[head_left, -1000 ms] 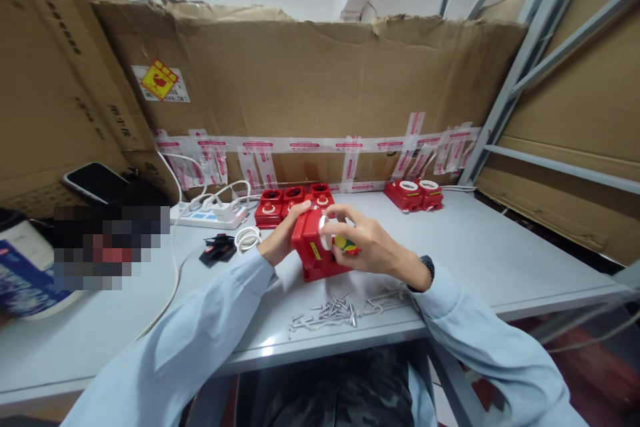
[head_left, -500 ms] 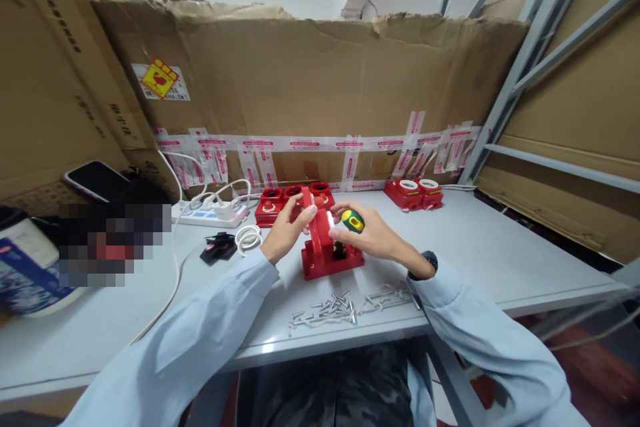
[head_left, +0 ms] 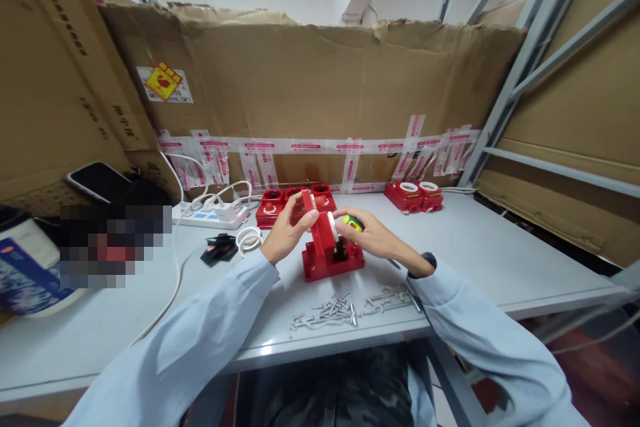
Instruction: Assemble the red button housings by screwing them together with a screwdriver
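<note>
At the table's middle, my left hand (head_left: 285,235) grips a red plastic cover (head_left: 323,237), thumb at its near side. The cover stands tilted up above a red base box (head_left: 325,272), where dark and brass-coloured parts show inside. A screwdriver (head_left: 353,221) with a green and yellow handle is tucked in my right hand (head_left: 374,235), its shaft showing below the palm. The fingers of that hand touch a white ring (head_left: 332,221) on the cover. Loose metal screws (head_left: 336,311) lie in front of the box, near the table edge.
Behind my hands stand several red boxes (head_left: 269,215), and two with white rings (head_left: 410,199) sit at the back right. White rings (head_left: 249,239), black pieces (head_left: 219,248) and a power strip (head_left: 210,213) lie to the left. A cardboard wall (head_left: 310,87) closes the back.
The screwdriver has turned in my right hand, so its shaft now shows below the palm. The right fingers have shifted slightly on the white ring. My left hand has hardly moved.
</note>
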The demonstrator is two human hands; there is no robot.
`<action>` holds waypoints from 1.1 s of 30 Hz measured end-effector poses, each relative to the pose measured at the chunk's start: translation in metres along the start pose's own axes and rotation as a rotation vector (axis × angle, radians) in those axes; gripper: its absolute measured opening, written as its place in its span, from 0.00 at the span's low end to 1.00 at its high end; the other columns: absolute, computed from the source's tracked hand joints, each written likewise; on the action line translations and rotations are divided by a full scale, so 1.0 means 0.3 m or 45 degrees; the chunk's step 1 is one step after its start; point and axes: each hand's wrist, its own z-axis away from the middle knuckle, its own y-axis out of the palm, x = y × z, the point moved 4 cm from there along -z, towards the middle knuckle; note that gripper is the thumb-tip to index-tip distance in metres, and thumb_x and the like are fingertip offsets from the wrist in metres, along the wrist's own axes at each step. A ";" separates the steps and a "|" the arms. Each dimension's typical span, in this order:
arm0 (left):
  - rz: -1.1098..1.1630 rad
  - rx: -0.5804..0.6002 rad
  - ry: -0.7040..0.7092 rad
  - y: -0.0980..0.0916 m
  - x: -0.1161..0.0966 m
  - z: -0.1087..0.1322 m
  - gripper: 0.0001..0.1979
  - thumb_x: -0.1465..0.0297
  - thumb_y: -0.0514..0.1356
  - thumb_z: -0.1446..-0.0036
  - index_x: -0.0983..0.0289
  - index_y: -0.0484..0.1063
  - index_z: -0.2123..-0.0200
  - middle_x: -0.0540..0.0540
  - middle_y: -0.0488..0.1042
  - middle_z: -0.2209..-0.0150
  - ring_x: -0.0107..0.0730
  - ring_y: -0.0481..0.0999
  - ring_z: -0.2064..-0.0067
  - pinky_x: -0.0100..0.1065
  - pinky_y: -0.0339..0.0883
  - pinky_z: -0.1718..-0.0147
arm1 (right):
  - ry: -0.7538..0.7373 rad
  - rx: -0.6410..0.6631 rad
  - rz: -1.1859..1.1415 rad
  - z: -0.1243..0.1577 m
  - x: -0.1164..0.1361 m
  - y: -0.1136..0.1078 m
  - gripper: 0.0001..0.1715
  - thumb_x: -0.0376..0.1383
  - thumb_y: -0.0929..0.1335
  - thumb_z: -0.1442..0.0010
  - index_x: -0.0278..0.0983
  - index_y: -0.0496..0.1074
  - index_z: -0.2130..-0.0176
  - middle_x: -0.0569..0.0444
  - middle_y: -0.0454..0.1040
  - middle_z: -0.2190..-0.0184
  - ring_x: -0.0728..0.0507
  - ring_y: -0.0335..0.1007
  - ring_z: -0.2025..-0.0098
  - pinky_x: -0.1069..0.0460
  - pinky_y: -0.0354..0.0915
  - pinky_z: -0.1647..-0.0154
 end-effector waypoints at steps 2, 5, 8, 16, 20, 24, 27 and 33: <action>-0.018 0.018 0.031 0.001 -0.001 0.002 0.28 0.57 0.62 0.50 0.61 0.61 0.48 0.57 0.71 0.50 0.40 0.71 0.49 0.40 0.63 0.49 | -0.004 -0.003 0.022 -0.002 -0.003 -0.002 0.20 0.47 0.65 0.43 0.35 0.69 0.58 0.53 0.72 0.66 0.47 0.68 0.66 0.50 0.64 0.62; -0.003 0.080 0.026 0.008 -0.001 0.006 0.28 0.58 0.64 0.51 0.61 0.60 0.48 0.56 0.72 0.52 0.40 0.72 0.51 0.40 0.64 0.50 | -0.078 0.022 0.009 0.002 0.012 -0.012 0.22 0.41 0.70 0.49 0.35 0.68 0.55 0.52 0.73 0.61 0.45 0.69 0.60 0.49 0.65 0.57; 0.053 0.071 -0.086 0.010 0.007 0.005 0.27 0.57 0.63 0.52 0.60 0.60 0.51 0.54 0.73 0.57 0.38 0.73 0.56 0.37 0.68 0.59 | -0.242 0.008 0.046 0.012 0.041 -0.023 0.25 0.32 0.70 0.54 0.37 0.67 0.54 0.51 0.71 0.56 0.43 0.68 0.54 0.47 0.63 0.52; 0.331 0.215 -0.618 0.041 0.014 0.018 0.22 0.50 0.59 0.54 0.65 0.67 0.73 0.47 0.67 0.81 0.24 0.65 0.80 0.26 0.60 0.78 | -0.644 -0.037 0.243 0.030 0.080 -0.009 0.36 0.23 0.64 0.59 0.39 0.63 0.49 0.49 0.69 0.50 0.41 0.64 0.47 0.44 0.60 0.45; 0.465 0.261 -0.784 0.051 0.010 0.035 0.24 0.48 0.59 0.56 0.65 0.67 0.78 0.47 0.66 0.84 0.21 0.62 0.83 0.24 0.56 0.83 | -0.733 -0.093 0.277 0.037 0.090 -0.005 0.35 0.23 0.65 0.59 0.39 0.62 0.49 0.47 0.68 0.50 0.40 0.63 0.45 0.43 0.60 0.44; 0.529 0.321 -0.914 0.053 0.024 0.043 0.27 0.44 0.58 0.56 0.65 0.69 0.75 0.50 0.69 0.83 0.25 0.66 0.82 0.26 0.59 0.82 | -0.775 -0.132 0.256 0.048 0.105 -0.007 0.34 0.24 0.66 0.56 0.39 0.62 0.49 0.47 0.68 0.50 0.41 0.63 0.45 0.43 0.61 0.45; 0.559 0.332 -0.855 0.047 0.023 0.036 0.27 0.45 0.57 0.55 0.65 0.70 0.69 0.50 0.71 0.81 0.29 0.70 0.79 0.29 0.63 0.77 | -0.669 -0.123 0.202 0.047 0.101 -0.020 0.36 0.27 0.68 0.55 0.38 0.60 0.46 0.45 0.66 0.47 0.40 0.62 0.45 0.43 0.60 0.45; 0.492 0.222 -0.585 0.042 -0.005 0.025 0.25 0.51 0.62 0.57 0.66 0.69 0.64 0.50 0.72 0.75 0.31 0.71 0.74 0.30 0.62 0.73 | -0.200 0.032 -0.034 0.017 0.032 -0.028 0.21 0.44 0.66 0.43 0.36 0.69 0.53 0.51 0.74 0.61 0.45 0.70 0.59 0.48 0.65 0.56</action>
